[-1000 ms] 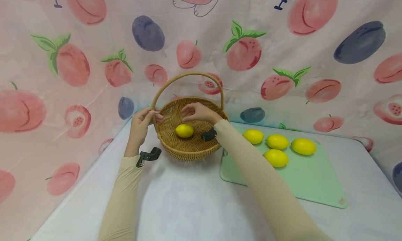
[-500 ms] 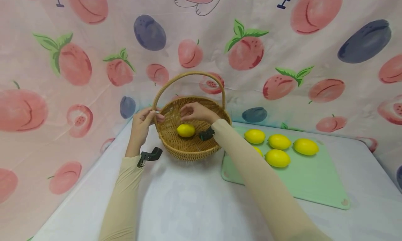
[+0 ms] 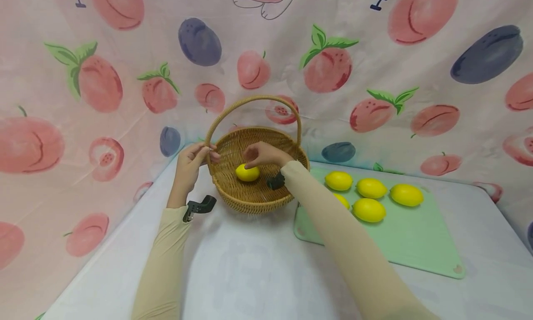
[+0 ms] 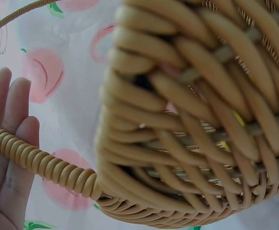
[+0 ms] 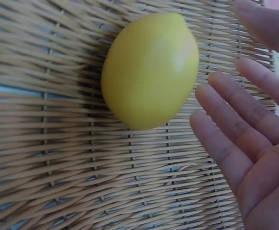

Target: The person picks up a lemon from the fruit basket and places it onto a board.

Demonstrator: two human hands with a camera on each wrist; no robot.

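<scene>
A round-bottomed wicker basket [image 3: 231,197] with a tall arched handle [image 3: 254,97] stands against the patterned cloth. My left hand [image 3: 189,166] holds the handle near its left base, thumb in front and fingers behind it. In the left wrist view, those fingers [image 4: 16,112] extend past the coiled handle. One yellow lemon [image 5: 151,72] lies inside on the weave. Over it is my right hand [image 3: 264,154], its thumb overlapping the fruit in the head view. From the right wrist, the fingers [image 5: 225,148] appear spread and fairly straight beside the lemon, with a gap between.
To the basket's right lies a pale green cutting board [image 3: 416,246] bearing several lemons [image 3: 369,210]. My right forearm [image 3: 345,236] crosses above its left part and partly covers one lemon. A fruit-print cloth [image 3: 266,33] rises behind the white-covered table [image 3: 250,273].
My right hand has shifted slightly down and right, and its thumb now overlaps the lemon in the basket. The left hand keeps its place on the handle; the whole view drifts a little.
</scene>
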